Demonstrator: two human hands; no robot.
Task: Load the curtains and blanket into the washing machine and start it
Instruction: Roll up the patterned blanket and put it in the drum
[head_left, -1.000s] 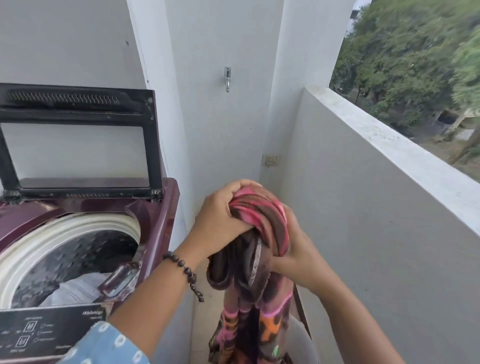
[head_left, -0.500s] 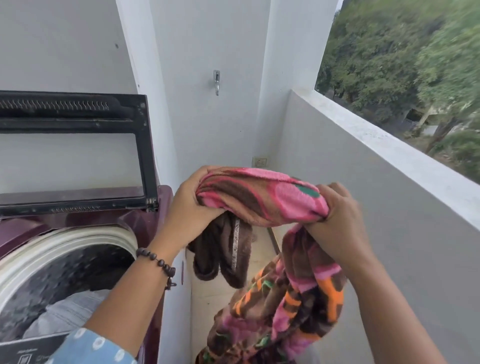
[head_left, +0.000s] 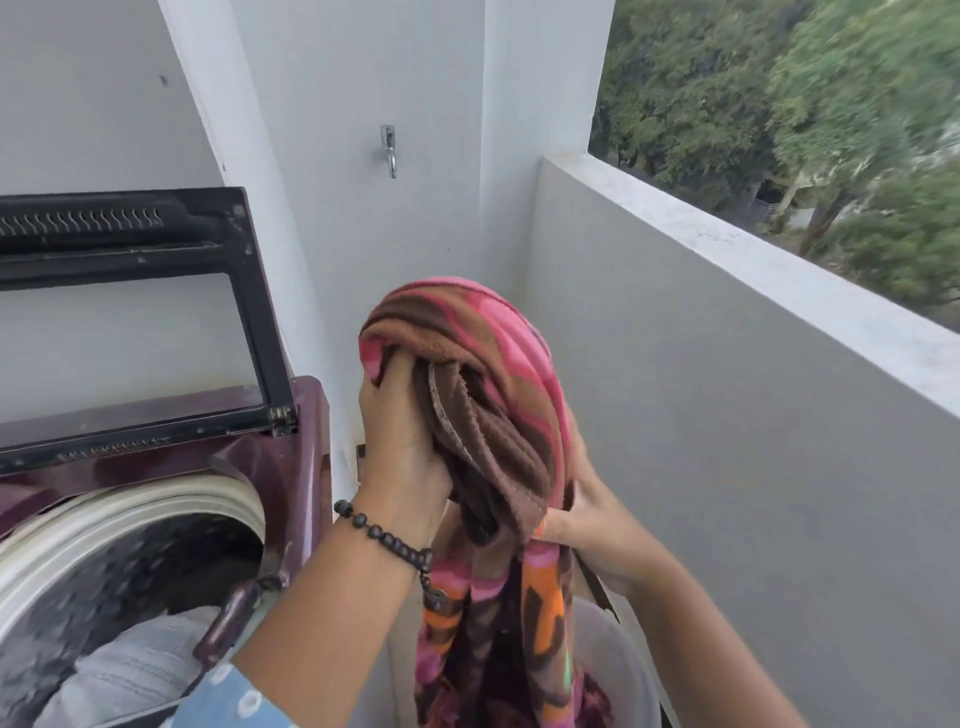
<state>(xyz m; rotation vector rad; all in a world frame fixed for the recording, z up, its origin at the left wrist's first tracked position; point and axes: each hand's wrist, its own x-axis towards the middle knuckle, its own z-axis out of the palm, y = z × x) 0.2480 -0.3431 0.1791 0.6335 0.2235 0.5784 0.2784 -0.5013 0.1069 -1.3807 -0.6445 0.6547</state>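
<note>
A pink, brown and orange patterned blanket (head_left: 483, 374) is bunched up at chest height, its lower part hanging into a white tub (head_left: 618, 670) below. My left hand (head_left: 400, 457), with a bead bracelet at the wrist, grips the bunch from the left. My right hand (head_left: 587, 514) holds it lower on the right, partly hidden by the cloth. The maroon top-loading washing machine (head_left: 306, 457) stands at the left with its dark lid (head_left: 130, 291) raised. Pale grey fabric (head_left: 130, 670) lies inside the drum.
A white parapet wall (head_left: 727, 415) runs along the right, with trees beyond it. A metal tap (head_left: 388, 148) sticks out of the white back wall. The gap between the machine and the parapet is narrow.
My hands have come together again and gathered the spread blanket into a taller bunch, lifted higher. The left hand moved up and right; the right hand dropped below the bunch.
</note>
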